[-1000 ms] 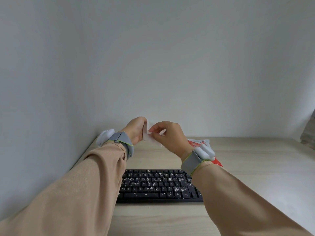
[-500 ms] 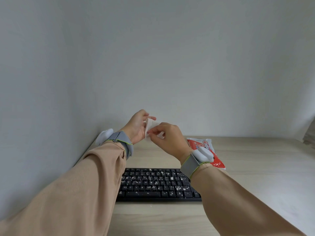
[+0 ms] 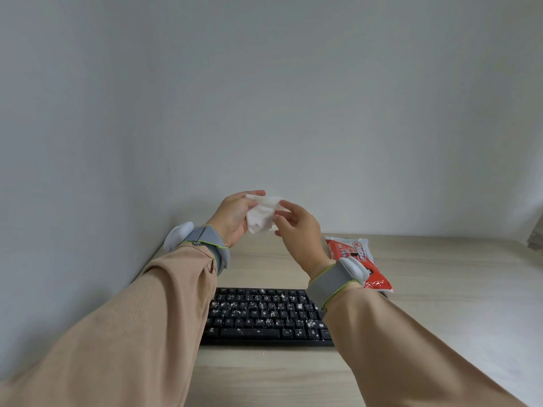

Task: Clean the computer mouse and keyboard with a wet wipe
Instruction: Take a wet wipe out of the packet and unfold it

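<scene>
Both hands, left [image 3: 235, 218] and right [image 3: 298, 227], pinch the limp, light wipe [image 3: 261, 214] by its top edge above the desk's [image 3: 440, 289] back edge.

My white wet wipe [image 3: 262, 215] hangs crumpled, raised above the desk; my black keyboard [image 3: 264, 317], speckled with white crumbs, lies flat below.

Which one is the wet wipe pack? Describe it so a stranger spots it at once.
Start at the pale wooden desk and find the black keyboard speckled with white crumbs. Just behind its right end, partly hidden by the right wrist, lies the wipe pack. It is a flat, glossy red and white packet, the only brightly coloured thing on the desk.
</scene>
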Tool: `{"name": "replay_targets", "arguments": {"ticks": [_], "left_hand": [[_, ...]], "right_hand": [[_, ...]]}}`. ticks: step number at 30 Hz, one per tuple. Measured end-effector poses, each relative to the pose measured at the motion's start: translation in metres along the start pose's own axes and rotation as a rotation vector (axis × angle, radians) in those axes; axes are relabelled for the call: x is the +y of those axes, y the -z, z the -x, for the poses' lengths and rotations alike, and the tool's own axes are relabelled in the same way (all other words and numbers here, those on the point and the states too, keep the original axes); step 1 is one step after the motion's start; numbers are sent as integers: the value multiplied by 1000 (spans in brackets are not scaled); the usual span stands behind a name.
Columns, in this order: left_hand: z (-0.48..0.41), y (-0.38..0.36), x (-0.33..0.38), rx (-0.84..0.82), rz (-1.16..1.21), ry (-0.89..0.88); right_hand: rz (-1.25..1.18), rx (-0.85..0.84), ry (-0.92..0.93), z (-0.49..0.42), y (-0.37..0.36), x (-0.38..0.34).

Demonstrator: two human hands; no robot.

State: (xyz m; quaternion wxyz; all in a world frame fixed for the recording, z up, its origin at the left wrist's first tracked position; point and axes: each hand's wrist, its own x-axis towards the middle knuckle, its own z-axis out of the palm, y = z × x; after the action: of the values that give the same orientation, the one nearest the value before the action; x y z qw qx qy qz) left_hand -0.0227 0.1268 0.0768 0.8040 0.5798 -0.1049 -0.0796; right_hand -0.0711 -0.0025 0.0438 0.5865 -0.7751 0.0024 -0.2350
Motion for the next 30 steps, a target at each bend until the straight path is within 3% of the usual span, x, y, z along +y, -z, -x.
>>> {"name": "replay_targets", "arguments": {"ticks": [9,14,20,30], "left_hand": [[3,11,-2,-58,-31,35],[7,20,-4,-80,-93,30],[5,35,-10,125,-363,-49],[18,72,-13,171,-427,-62]], "right_hand": [[-126,-106,5,8,-16,-7],[-329,-151,-112,9,-25,-3],[-402,-204,-189,11,-37,2],[-622,-377,-375,12,-58,9]]}}
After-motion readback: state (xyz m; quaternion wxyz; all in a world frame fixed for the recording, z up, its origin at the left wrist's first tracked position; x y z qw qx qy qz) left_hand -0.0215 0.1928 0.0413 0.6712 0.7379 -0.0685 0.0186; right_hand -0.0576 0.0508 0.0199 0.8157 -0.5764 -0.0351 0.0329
